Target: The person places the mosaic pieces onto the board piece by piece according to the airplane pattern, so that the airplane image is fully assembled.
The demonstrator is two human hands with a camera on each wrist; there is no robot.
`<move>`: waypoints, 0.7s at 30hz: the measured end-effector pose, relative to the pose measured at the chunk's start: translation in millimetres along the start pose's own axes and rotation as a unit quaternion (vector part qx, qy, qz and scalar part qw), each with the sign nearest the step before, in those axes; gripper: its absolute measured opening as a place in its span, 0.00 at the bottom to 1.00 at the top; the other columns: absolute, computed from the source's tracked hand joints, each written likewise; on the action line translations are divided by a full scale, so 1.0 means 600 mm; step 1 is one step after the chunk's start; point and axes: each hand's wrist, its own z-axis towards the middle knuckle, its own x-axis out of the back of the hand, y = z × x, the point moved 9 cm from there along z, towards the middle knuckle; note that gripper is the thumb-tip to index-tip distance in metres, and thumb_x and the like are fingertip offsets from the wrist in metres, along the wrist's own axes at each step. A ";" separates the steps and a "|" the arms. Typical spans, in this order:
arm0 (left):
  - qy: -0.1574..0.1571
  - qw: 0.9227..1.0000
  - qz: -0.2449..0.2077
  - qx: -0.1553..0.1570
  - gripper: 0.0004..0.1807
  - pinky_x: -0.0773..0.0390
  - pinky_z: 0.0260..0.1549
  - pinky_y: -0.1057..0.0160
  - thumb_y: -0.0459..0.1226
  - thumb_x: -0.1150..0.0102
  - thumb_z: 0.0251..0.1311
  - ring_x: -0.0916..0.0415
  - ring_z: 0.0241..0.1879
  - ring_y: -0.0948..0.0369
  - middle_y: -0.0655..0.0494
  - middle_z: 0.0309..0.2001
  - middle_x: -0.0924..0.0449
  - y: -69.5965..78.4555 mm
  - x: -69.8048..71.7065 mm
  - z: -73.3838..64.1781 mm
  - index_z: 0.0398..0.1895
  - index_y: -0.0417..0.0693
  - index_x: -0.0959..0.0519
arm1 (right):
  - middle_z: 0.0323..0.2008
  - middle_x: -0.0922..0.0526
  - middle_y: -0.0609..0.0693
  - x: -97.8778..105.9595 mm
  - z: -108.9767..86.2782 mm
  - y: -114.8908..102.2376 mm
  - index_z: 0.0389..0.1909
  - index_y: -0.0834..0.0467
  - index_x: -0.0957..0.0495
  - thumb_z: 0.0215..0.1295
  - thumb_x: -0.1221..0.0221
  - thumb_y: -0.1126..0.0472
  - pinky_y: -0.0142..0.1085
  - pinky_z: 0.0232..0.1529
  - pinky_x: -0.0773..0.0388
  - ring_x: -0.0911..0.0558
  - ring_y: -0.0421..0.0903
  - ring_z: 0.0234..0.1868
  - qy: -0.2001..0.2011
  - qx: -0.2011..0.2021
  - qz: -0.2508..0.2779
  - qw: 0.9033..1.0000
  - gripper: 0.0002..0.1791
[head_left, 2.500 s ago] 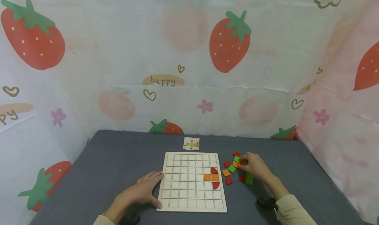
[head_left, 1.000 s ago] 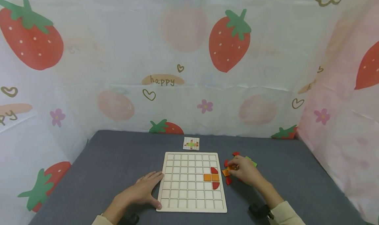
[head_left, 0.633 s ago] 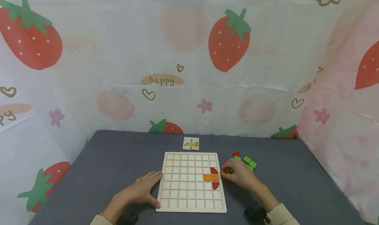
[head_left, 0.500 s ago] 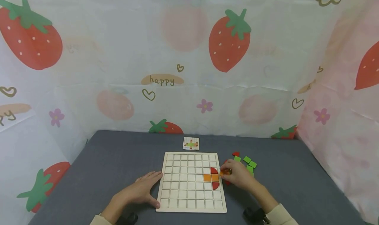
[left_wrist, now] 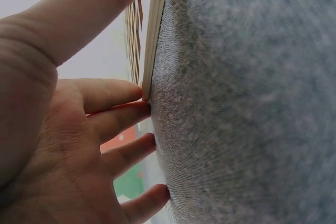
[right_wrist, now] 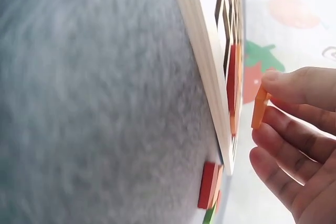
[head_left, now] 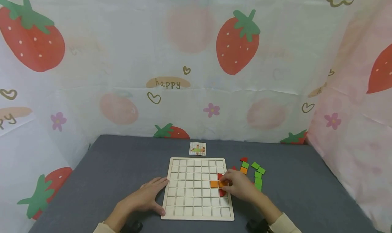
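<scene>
Fabric (head_left: 190,66) printed with strawberries forms the backdrop, and before it we see a grey-covered table (head_left: 141,151). On the table lies a pale gridded board (head_left: 190,195), most of its cells bare. At the board's left edge we find the left hand (head_left: 145,196), fingers extended and thumb spread toward the near corner; it touches the board without gripping it, and we judge that it steadies the work. The right hand (head_left: 240,185), at the board's right side, pinches one orange tile (right_wrist: 259,107) between thumb and fingers; its wrist view shows this tile tilted and apart from the board. Beyond the far edge we note a small card (head_left: 197,149) bearing a coloured pattern. Smallest are the pieces: an orange square (head_left: 214,184) seated in a cell, red pieces (head_left: 219,176) partly covered by the fingertips, and, right of the board, loose green tiles (head_left: 261,170), a loose orange square (head_left: 243,170) and loose red pieces (head_left: 244,159). We take the step in hand to be placing the orange tile, presumably after the card's pattern. The next move, in our judgement, calls for turning the tile flat, squaring it to a cell we cannot identify, and lowering it without disturbing its neighbours.
</scene>
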 end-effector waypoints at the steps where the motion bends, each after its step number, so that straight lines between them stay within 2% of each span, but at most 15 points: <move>1: 0.000 1.000 0.001 0.000 0.58 0.47 0.64 0.30 0.49 0.21 0.35 0.49 0.74 0.39 0.41 0.73 0.40 0.000 0.000 0.000 0.72 0.37 0.39 | 0.38 0.19 0.47 -0.003 0.001 -0.002 0.40 0.60 0.15 0.57 0.34 0.66 0.29 0.33 0.25 0.24 0.41 0.34 -0.003 0.002 0.003 1.000 0.09; 10: -0.002 1.000 0.004 0.000 0.58 0.47 0.64 0.30 0.48 0.21 0.35 0.49 0.74 0.39 0.40 0.73 0.40 0.004 0.000 0.000 0.71 0.36 0.38 | 0.36 0.19 0.46 -0.019 0.004 -0.029 0.39 0.60 0.15 0.56 0.32 0.63 0.28 0.33 0.26 0.25 0.38 0.33 -0.022 0.050 0.006 0.998 0.10; 16: -0.007 1.000 0.008 0.004 0.57 0.47 0.65 0.31 0.47 0.21 0.35 0.50 0.74 0.39 0.41 0.73 0.40 0.005 0.001 0.001 0.71 0.36 0.39 | 0.33 0.21 0.43 -0.029 0.005 -0.043 0.37 0.58 0.15 0.55 0.31 0.61 0.27 0.31 0.29 0.28 0.36 0.32 -0.025 0.078 -0.025 0.996 0.09; 21: -0.010 1.000 0.011 0.006 0.57 0.46 0.65 0.31 0.47 0.21 0.36 0.50 0.74 0.39 0.41 0.73 0.41 0.006 0.001 0.001 0.71 0.36 0.39 | 0.33 0.21 0.41 -0.036 0.007 -0.047 0.36 0.55 0.14 0.55 0.31 0.60 0.25 0.29 0.31 0.30 0.33 0.30 -0.025 0.081 -0.055 0.995 0.08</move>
